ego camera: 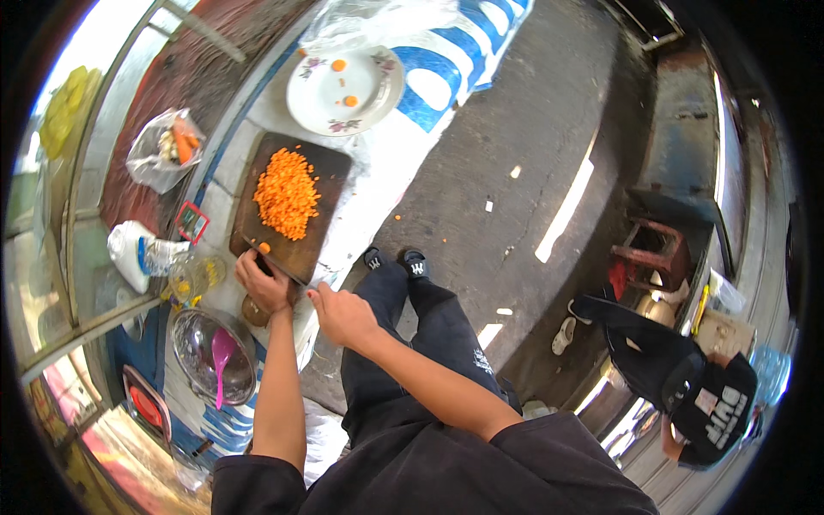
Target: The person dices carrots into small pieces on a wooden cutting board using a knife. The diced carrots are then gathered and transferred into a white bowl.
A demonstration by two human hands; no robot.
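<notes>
A dark cutting board (325, 187) lies on the covered counter with a heap of diced carrot (287, 193) on it. My right hand (342, 315) is closed around the handle end of a knife (283, 266), whose blade lies across the near end of the board. My left hand (265, 283) is at the board's near left corner, its fingers beside the blade and a small carrot piece (264, 247); whether it holds anything is hidden. Beyond the board stands a white flowered plate (309, 106) with a few carrot pieces. A brown round object (255, 311) is partly hidden by my left wrist.
A metal bowl (187, 360) with a pink spoon (223, 351) stands near my left forearm. Beside the board are a glass jar (187, 273), a white bag (129, 254) and a plastic bag with carrots (154, 170). Another person (714, 405) is at the far right, near a stool (673, 257).
</notes>
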